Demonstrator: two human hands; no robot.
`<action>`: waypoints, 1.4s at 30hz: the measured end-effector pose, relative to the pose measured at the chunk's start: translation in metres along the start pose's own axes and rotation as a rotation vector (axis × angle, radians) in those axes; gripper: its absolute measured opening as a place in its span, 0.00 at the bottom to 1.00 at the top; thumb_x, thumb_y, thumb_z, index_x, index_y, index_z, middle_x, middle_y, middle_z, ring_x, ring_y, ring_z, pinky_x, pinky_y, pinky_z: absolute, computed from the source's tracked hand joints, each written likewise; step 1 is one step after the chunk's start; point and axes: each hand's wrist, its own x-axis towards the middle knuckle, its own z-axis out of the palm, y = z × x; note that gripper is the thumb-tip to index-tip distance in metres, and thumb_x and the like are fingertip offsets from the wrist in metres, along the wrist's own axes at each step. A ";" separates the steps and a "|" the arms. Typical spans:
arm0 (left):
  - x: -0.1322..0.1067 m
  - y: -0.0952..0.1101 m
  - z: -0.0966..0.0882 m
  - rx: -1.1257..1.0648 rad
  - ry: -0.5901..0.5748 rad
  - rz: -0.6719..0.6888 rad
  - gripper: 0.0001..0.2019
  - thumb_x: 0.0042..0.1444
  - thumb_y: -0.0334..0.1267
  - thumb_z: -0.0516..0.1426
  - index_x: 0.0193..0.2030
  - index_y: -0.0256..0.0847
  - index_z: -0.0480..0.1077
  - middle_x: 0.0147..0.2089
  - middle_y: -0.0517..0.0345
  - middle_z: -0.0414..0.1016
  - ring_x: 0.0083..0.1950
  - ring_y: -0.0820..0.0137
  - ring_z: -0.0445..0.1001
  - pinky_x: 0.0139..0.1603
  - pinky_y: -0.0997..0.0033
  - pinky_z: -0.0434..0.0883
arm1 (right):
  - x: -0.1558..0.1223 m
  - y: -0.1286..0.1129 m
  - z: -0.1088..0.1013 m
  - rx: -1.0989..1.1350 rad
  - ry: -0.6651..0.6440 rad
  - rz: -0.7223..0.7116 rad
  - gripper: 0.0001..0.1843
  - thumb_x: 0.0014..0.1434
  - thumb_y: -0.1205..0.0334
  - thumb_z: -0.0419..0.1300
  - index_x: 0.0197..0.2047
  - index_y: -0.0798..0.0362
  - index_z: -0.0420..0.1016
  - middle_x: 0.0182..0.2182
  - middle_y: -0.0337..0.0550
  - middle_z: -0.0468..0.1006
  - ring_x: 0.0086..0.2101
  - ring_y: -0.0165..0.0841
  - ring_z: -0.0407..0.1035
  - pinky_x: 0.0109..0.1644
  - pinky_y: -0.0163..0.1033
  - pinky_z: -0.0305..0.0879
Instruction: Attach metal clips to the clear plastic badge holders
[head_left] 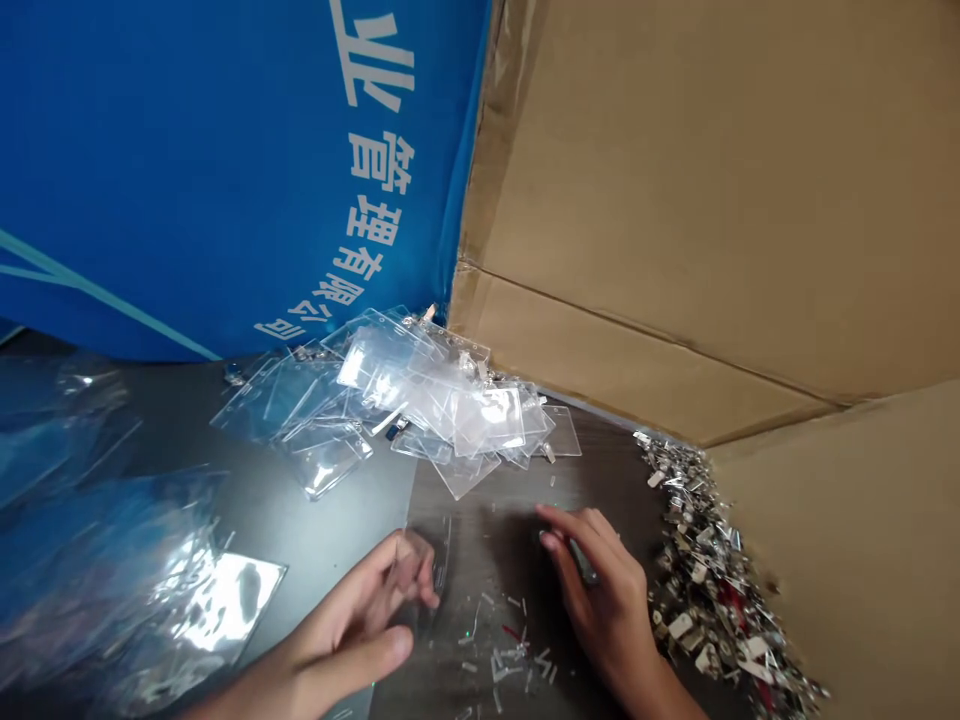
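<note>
Right now, both bare hands are low over a dark grey bench. The left hand reaches forward with its fingers curved at the edge of a clear plastic badge holder, though the thin film makes it hard to tell whether they pinch it or only touch it. The right hand sits loosely curled, its fingers arched over a small dark object that is partly hidden, and I cannot tell whether they grasp it. Short clear plastic strips lie scattered between and below the hands. Farther ahead, a pile of overlapping clear badge holders rests against a blue banner with white Chinese lettering and a cardboard panel. A heap of metal badge clips lies just beside the right hand, while shiny plastic bags cover the bench's left side.
</note>
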 end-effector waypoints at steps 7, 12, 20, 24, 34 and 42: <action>0.001 0.010 0.008 0.625 0.171 0.459 0.15 0.68 0.28 0.62 0.55 0.51 0.68 0.54 0.51 0.75 0.54 0.61 0.76 0.57 0.63 0.76 | -0.005 -0.008 -0.005 0.076 -0.105 0.093 0.14 0.81 0.66 0.54 0.57 0.45 0.81 0.31 0.36 0.76 0.29 0.33 0.73 0.35 0.36 0.69; 0.004 0.010 0.010 0.813 -0.018 0.807 0.35 0.65 0.19 0.57 0.74 0.52 0.67 0.57 0.47 0.85 0.58 0.57 0.84 0.67 0.49 0.79 | -0.010 -0.017 -0.007 0.361 -0.314 0.359 0.17 0.84 0.51 0.52 0.47 0.47 0.78 0.36 0.39 0.73 0.33 0.33 0.67 0.38 0.38 0.66; 0.001 -0.007 0.019 0.891 -0.007 0.921 0.22 0.68 0.23 0.62 0.61 0.53 0.84 0.65 0.50 0.86 0.68 0.55 0.83 0.75 0.45 0.79 | -0.014 -0.049 0.000 0.944 -0.881 0.570 0.27 0.70 0.34 0.69 0.38 0.50 0.78 0.25 0.29 0.61 0.25 0.27 0.51 0.28 0.35 0.47; 0.005 0.000 0.019 1.040 0.197 0.788 0.24 0.70 0.23 0.57 0.57 0.58 0.86 0.77 0.54 0.77 0.80 0.53 0.69 0.81 0.34 0.69 | -0.014 -0.052 0.005 0.837 -0.688 0.511 0.24 0.72 0.38 0.68 0.37 0.51 0.80 0.23 0.29 0.65 0.24 0.27 0.54 0.28 0.35 0.49; 0.004 0.000 0.030 0.354 0.196 0.278 0.20 0.71 0.46 0.67 0.64 0.47 0.68 0.74 0.40 0.70 0.69 0.54 0.78 0.71 0.47 0.78 | -0.011 -0.084 0.009 0.404 -0.576 0.281 0.25 0.80 0.55 0.57 0.29 0.51 0.76 0.28 0.37 0.79 0.32 0.31 0.71 0.42 0.38 0.63; 0.009 0.003 0.031 0.170 0.187 0.301 0.31 0.70 0.40 0.66 0.72 0.49 0.54 0.62 0.46 0.71 0.56 0.64 0.78 0.59 0.57 0.79 | -0.002 -0.080 0.022 0.405 -0.613 0.167 0.22 0.79 0.58 0.55 0.31 0.51 0.73 0.26 0.36 0.75 0.29 0.30 0.66 0.39 0.37 0.60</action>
